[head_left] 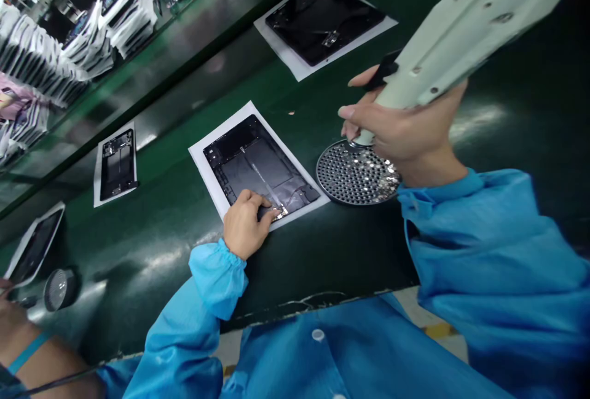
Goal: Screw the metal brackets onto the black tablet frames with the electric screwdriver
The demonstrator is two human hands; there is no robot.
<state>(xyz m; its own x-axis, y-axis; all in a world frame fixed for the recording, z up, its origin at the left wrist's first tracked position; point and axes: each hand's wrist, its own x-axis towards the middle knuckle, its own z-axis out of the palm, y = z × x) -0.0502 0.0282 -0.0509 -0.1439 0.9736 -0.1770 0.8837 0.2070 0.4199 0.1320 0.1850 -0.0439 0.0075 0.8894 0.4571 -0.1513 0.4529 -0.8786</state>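
Observation:
My right hand [405,131] is wrapped around a pale green electric screwdriver [465,36], which is tilted with its lower end over a round screw tray [332,174]. The tray is full of holes, and loose shiny screws [387,184] lie at its right side. To the left, an opened tablet [258,165] lies on a white sheet [207,171]. My left hand [246,221] rests on its near end, fingers curled and thumb and forefinger close together by a small shiny metal part [279,212]. Whatever sits between those fingertips is hidden.
Another opened tablet [318,18] lies on a sheet farther back, and a narrower device [117,165] is to the left. A co-worker's arm [27,337] is at lower left, near a small round container [59,288]. Stacks of sheeted devices [37,48] stand beyond a raised ledge.

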